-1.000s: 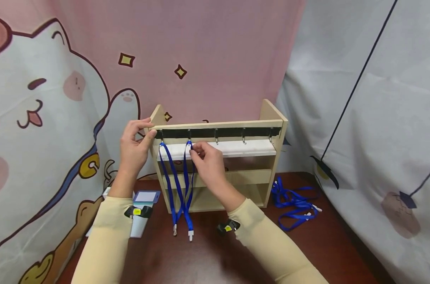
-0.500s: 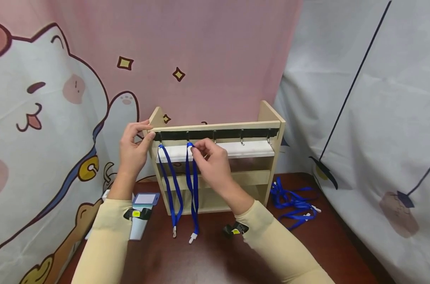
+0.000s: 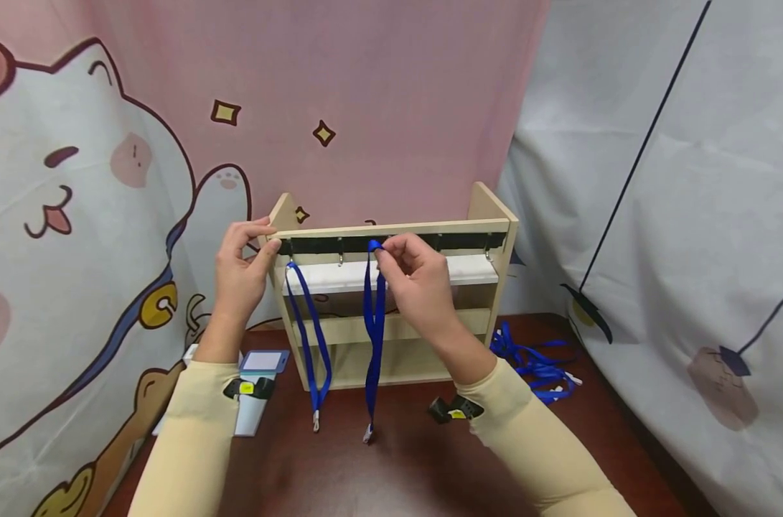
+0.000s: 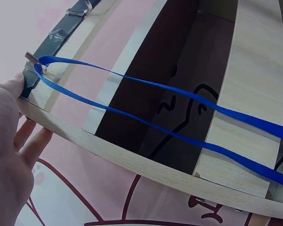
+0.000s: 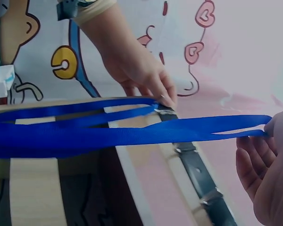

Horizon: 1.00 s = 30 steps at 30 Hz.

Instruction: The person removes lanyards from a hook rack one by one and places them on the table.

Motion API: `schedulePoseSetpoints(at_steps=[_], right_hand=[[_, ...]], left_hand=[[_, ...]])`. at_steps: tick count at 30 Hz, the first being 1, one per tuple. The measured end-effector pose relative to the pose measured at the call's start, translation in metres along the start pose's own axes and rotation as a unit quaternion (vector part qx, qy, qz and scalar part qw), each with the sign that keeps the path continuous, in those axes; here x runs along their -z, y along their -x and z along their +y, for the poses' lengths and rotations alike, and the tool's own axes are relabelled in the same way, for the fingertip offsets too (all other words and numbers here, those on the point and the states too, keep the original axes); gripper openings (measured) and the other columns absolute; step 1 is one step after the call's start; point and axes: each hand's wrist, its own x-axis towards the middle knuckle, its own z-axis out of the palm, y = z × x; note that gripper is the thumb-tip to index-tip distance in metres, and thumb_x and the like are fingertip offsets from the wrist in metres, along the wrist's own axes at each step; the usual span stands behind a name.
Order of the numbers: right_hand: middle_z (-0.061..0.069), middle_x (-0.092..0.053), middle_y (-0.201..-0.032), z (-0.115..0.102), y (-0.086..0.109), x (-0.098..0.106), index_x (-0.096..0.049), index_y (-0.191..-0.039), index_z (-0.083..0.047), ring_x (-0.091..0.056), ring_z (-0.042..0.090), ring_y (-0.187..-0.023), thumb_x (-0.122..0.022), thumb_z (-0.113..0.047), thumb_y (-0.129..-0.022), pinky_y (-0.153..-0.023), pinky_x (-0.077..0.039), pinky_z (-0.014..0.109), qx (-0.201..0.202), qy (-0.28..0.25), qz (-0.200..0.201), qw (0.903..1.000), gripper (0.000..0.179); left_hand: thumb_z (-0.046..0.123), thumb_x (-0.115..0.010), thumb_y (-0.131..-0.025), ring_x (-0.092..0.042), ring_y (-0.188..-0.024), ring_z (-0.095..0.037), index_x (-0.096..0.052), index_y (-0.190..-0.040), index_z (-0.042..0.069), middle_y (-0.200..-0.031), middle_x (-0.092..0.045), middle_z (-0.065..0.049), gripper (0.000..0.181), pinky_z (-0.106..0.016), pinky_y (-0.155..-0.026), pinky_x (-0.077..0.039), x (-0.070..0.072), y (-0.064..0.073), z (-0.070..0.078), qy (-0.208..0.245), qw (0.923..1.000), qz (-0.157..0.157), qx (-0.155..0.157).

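"Blue lanyard [image 3: 374, 323] in the fingers: one, or two?"

"Just one, its top loop pinched between thumb and forefinger of the right hand [image 3: 420, 280]. It hangs in front of the black strip [image 3: 313, 245], with one metal clip at the bottom. From the right wrist, that loop shows apart from the strip"

"And the left hand [image 3: 241, 262]?"

"It grips the left side of the one rack [image 3: 475, 323], thumb in front, fingers round the outer face"

"How many hooks [image 3: 489, 254]?"

"Four that I can make out along the strip; the right hand covers some of the middle. One, the leftmost, bears a second lanyard [image 4: 254, 121], also with one clip"

"Any others?"

"One heap [image 3: 540, 372] of blue lanyards on the table [image 3: 288, 481], right of the rack. Too tangled to count"

"And at the left?"

"At least two badges, one blue-framed [image 3: 264, 360] and one pale [image 3: 250, 418], near the left sleeve [image 3: 187, 438]. Behind everything, one big printed cat [image 3: 94, 158]"
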Motion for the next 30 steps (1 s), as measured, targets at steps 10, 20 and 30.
schedulePoseSetpoints(at_steps=[10,20,30], right_hand=[[0.011,-0.069,-0.082,-0.01,-0.005,0.03,-0.071,-0.101,0.002,-0.059,0.017,-0.066,-0.07,-0.002,-0.106,-0.057,-0.049,0.022,0.018,0.007,0.027,0.9994,0.007],[0.019,-0.07,-0.078,-0.007,-0.007,0.065,-0.07,-0.1,0.006,-0.061,0.018,-0.061,-0.07,0.002,-0.105,-0.057,-0.054,0.021,0.014,0.021,0.051,0.9984,0.007],[0.012,-0.069,-0.075,-0.008,-0.003,0.1,-0.074,-0.1,0.002,-0.06,0.024,-0.058,-0.073,-0.004,-0.105,-0.055,-0.052,0.021,-0.009,0.084,0.077,0.9935,0.008]], left_hand=[[0.002,-0.073,-0.106,-0.059,-0.135,-0.023,-0.075,-0.122,-0.003,-0.144,-0.065,-0.014,0.017,-0.017,-0.091,-0.058,-0.004,-0.001,0.001,-0.012,0.9999,0.012,-0.003],[0.009,-0.075,-0.107,-0.058,-0.136,-0.018,-0.076,-0.123,0.003,-0.144,-0.066,-0.005,0.018,-0.019,-0.094,-0.06,-0.001,0.002,0.002,-0.01,0.9999,0.005,0.001],[0.013,-0.074,-0.108,-0.058,-0.136,-0.017,-0.076,-0.124,0.004,-0.144,-0.066,-0.003,0.019,-0.023,-0.095,-0.061,-0.001,0.001,0.0,-0.001,1.0,0.001,0.004]])
